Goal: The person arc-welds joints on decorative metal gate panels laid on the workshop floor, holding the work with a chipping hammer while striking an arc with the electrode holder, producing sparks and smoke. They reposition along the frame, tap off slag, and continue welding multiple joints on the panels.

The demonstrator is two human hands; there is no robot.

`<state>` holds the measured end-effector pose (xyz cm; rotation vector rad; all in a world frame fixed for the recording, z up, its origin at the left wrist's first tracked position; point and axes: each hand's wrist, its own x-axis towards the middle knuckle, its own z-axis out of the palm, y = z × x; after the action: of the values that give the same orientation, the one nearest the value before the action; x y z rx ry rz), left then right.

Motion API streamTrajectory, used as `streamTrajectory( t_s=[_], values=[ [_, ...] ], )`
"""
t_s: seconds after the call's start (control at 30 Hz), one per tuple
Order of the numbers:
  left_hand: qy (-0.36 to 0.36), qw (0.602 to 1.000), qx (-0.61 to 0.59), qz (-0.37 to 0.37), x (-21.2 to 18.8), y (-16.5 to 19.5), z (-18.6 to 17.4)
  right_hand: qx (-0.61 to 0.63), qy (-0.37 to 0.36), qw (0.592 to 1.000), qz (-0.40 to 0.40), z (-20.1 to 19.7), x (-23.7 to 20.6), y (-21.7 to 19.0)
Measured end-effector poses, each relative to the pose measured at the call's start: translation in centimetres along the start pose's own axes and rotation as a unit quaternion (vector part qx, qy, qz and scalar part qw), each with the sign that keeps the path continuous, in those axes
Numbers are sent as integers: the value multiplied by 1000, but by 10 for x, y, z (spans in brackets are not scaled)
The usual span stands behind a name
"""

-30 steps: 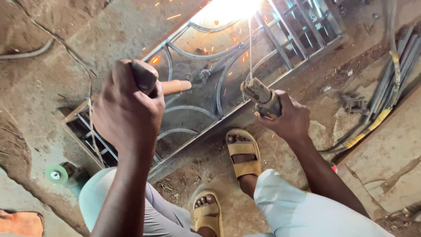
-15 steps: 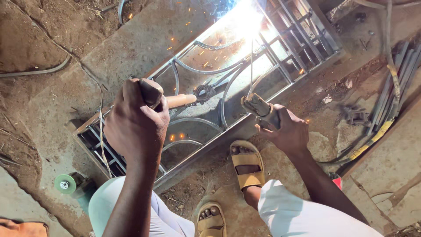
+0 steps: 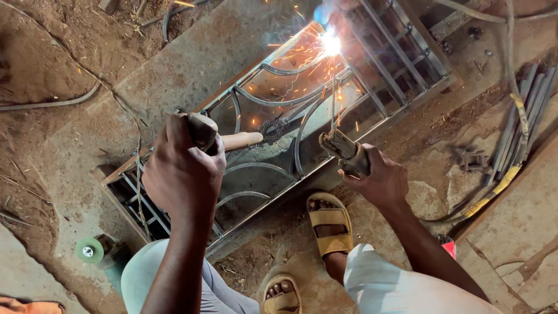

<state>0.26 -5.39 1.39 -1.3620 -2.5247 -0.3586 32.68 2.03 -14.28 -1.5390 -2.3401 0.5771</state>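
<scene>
My right hand [image 3: 378, 177] grips a welding electrode holder [image 3: 344, 152]. Its thin rod [image 3: 333, 99] runs up to a bright arc [image 3: 330, 42] that throws sparks over a metal window grille [image 3: 279, 125] lying flat on the ground. My left hand [image 3: 183, 171] is closed around a dark handle [image 3: 202, 131], raised above the grille's near left part. Just beyond it a pale wooden-handled tool [image 3: 244, 140] lies on the grille's curved bars. My sandalled feet [image 3: 330, 224] stand at the grille's near edge.
An angle grinder with a green disc [image 3: 89, 250] lies at the lower left. Metal rods and bars [image 3: 520, 125] are stacked on the right beside a cable [image 3: 511, 64]. Another cable [image 3: 52, 104] crosses the dirt at left. The ground is concrete and soil.
The view has shifted so that the arc sits lower in the picture, and it has shrunk from a wide glare to a small point with sparks. Both hands keep their grips.
</scene>
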Motion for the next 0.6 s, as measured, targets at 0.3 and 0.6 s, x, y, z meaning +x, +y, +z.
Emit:
streamTrajectory(
  t_s=[0.3, 0.6],
  values=[
    [9, 1000, 11, 9, -1, -1, -1, -11, 4, 1000, 0, 0, 6, -2],
    [25, 1000, 9, 9, -2, 0, 2, 9, 7, 1000, 3, -2, 7, -5]
  ],
)
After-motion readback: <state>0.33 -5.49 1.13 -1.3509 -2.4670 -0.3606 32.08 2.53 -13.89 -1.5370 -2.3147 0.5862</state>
